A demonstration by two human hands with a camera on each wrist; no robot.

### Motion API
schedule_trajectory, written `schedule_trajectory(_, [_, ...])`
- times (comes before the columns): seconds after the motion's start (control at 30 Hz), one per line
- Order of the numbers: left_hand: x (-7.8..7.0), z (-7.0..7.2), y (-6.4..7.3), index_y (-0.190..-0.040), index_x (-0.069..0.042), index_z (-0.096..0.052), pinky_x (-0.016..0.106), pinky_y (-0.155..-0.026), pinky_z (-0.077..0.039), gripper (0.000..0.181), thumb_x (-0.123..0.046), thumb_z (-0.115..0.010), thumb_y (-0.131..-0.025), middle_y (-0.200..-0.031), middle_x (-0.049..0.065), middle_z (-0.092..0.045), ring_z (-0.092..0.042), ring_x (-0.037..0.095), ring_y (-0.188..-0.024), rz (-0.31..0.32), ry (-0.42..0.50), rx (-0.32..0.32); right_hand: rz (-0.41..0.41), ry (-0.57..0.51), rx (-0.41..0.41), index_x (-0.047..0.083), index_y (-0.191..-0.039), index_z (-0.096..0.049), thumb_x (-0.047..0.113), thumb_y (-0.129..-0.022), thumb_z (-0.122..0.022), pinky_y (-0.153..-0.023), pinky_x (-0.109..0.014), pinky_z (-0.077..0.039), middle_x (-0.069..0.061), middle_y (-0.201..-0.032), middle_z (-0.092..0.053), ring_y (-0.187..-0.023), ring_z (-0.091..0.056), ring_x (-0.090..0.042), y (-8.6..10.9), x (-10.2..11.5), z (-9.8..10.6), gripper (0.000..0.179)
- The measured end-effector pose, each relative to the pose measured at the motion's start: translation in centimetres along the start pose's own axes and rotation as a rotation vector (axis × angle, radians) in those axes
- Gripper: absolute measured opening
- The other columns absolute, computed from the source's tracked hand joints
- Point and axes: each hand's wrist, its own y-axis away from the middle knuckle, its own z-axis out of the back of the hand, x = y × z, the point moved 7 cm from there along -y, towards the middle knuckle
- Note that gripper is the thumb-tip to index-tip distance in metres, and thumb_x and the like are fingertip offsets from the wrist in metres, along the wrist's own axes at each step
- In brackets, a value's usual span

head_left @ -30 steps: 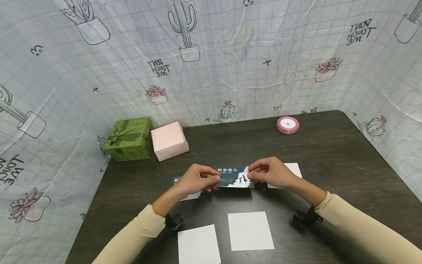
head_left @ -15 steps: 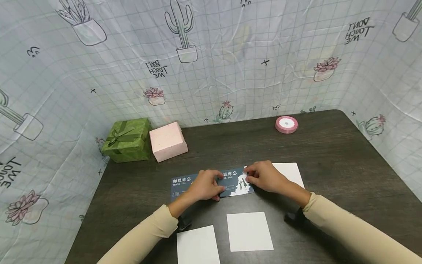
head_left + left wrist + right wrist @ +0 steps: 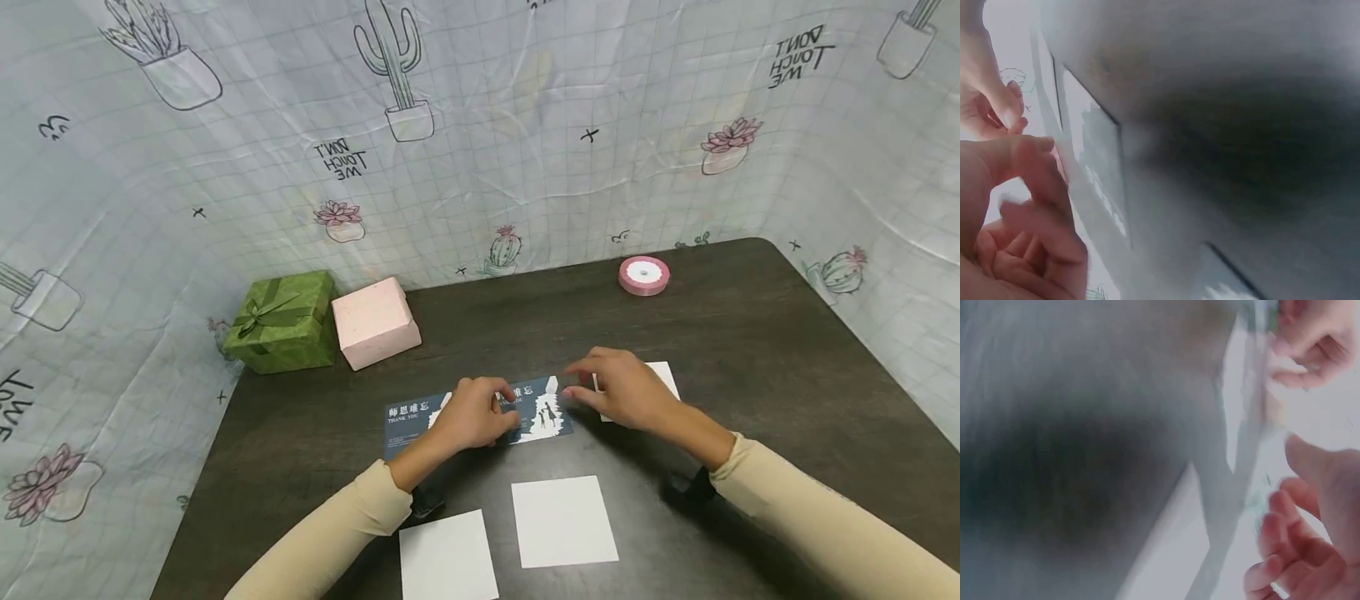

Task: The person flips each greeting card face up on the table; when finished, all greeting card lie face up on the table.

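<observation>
Right blue thank-you card [image 3: 546,412] lies face up on the dark tabletop [image 3: 750,333], between the two hands; left blue thank-you card [image 3: 403,423] lies beside it, partly covered by the left hand [image 3: 471,417]; likely fault: a fingertip catching the right card's edge and skewing it, as both hands hover so near; a low sweep of the right hand [image 3: 624,392] could also nudge the white square card [image 3: 665,377] beneath it; the black wrist device [image 3: 427,502] on the left arm might brush the front-left white square [image 3: 448,554]; pose: forearms angle inward, palms down; left fingers are loosely bent, thumb apart from index, gripping nothing; right thumb and fingers are spread beside the card's right end, holding nothing; whether any fingertip touches a card, cannot tell.
</observation>
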Motion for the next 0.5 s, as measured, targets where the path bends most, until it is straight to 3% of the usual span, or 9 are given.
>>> schedule_trajectory(0.1, [-1.1, -0.3, -1.1, -0.101, -0.009, -0.072, 0.023, -0.045, -0.041, 0.022, -0.025, -0.077, -0.086, -0.058, -0.006, -0.058, -0.052, 0.008, -0.047, -0.018, -0.014, -0.003, -0.080, 0.004, 0.047, 0.011, -0.118, -0.072, 0.038, -0.083, -0.080, -0.062, -0.029, -0.047, -0.003, -0.100, -0.067, -0.074, -0.059, -0.013, 1.3, -1.9, 2.1, 0.045])
schedule_trajectory(0.23, [-2.5, -1.5, -2.9, -0.103, -0.011, -0.072, 0.023, -0.048, -0.042, 0.030, -0.033, -0.080, -0.083, -0.070, -0.008, -0.061, -0.054, 0.007, -0.056, 0.005, 0.008, 0.052, -0.174, -0.010, 0.137, 0.007, -0.125, -0.066, 0.045, -0.077, -0.084, -0.067, -0.033, -0.049, -0.011, -0.113, -0.064, -0.081, -0.063, -0.021, 3.1, -4.9, 4.1, 0.064])
schedule_trajectory(0.4, [-4.8, -3.2, -5.2, -0.113, -0.009, -0.068, 0.024, -0.065, -0.050, 0.048, -0.038, -0.085, -0.078, -0.095, -0.003, -0.065, -0.059, 0.006, -0.073, 0.017, -0.005, 0.129, -0.248, -0.005, 0.203, 0.003, -0.130, -0.060, 0.050, -0.067, -0.089, -0.066, -0.033, -0.045, -0.017, -0.116, -0.061, -0.076, -0.055, -0.017, 4.9, -7.7, 5.3, 0.084])
schedule_trajectory(0.5, [-6.2, -4.1, -6.4, -0.119, -0.008, -0.065, 0.027, -0.078, -0.048, 0.062, -0.043, -0.087, -0.073, -0.104, 0.001, -0.064, -0.059, 0.012, -0.089, -0.012, -0.085, 0.156, -0.280, 0.008, 0.217, 0.002, -0.132, -0.057, 0.052, -0.062, -0.091, -0.069, -0.039, -0.049, -0.018, -0.115, -0.060, -0.085, -0.058, -0.022, 5.6, -8.7, 5.4, 0.092])
